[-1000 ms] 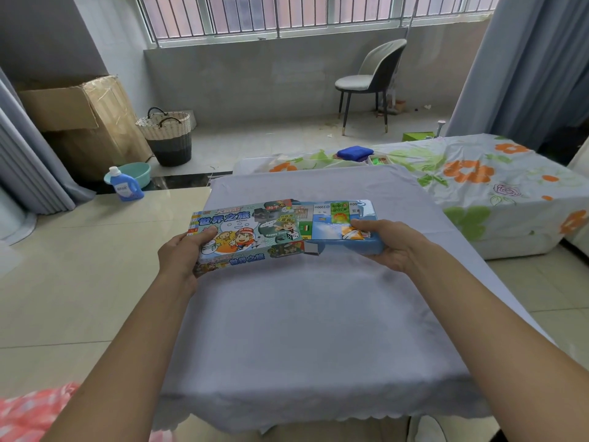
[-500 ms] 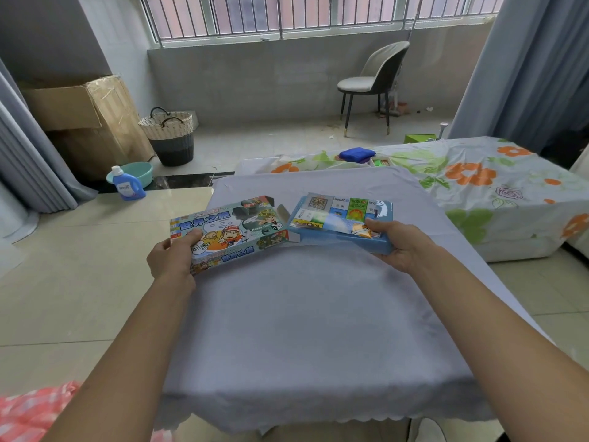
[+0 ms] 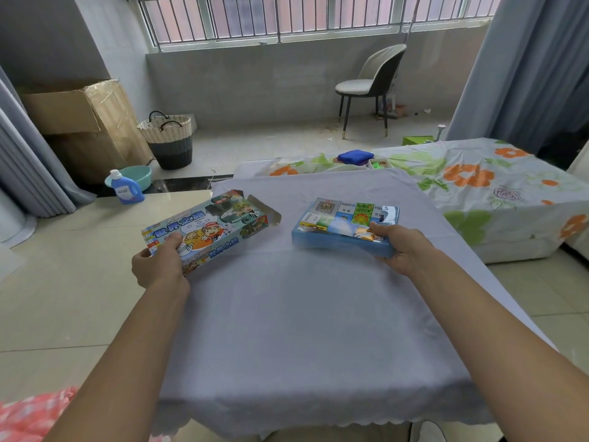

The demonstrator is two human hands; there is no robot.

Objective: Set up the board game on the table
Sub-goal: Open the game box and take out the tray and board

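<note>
The blue tray point(image 3: 344, 232) has slid fully out of the game box point(image 3: 207, 229); both hands have drawn well apart.

Table point(image 3: 302, 330), draped in a pale grey cloth point(image 3: 318, 378) with scalloped hem. Blue tray point(image 3: 342, 242) low over its far right part; contact unclear.

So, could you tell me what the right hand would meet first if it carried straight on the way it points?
The right hand, gripping the blue tray, points forward and left. The purple tablecloth looks free along that line; depth is unclear.
</note>
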